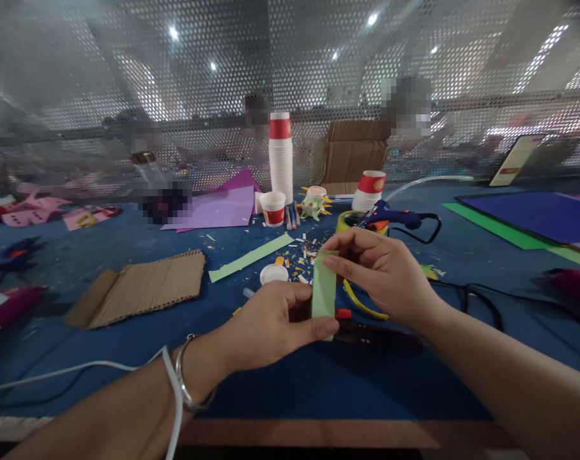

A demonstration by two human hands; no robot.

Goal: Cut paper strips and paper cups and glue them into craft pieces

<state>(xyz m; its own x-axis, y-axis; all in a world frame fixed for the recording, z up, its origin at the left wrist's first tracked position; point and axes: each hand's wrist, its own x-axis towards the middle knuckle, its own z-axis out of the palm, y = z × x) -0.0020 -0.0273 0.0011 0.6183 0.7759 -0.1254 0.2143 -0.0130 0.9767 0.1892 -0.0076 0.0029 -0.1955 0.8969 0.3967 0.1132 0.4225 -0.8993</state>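
Paper strip [324, 291], pinched upright in both hands.
In front of the tall cup stack [281, 169] and slightly to its right, the lower end is gripped by the left hand [271, 326] and the upper end by the right hand [386, 275], apparently so that the thin paper is braced against bending. A longer green strip [251, 257] is laid on the counter [251, 396], left-front of the stack, presumably within easy reach.
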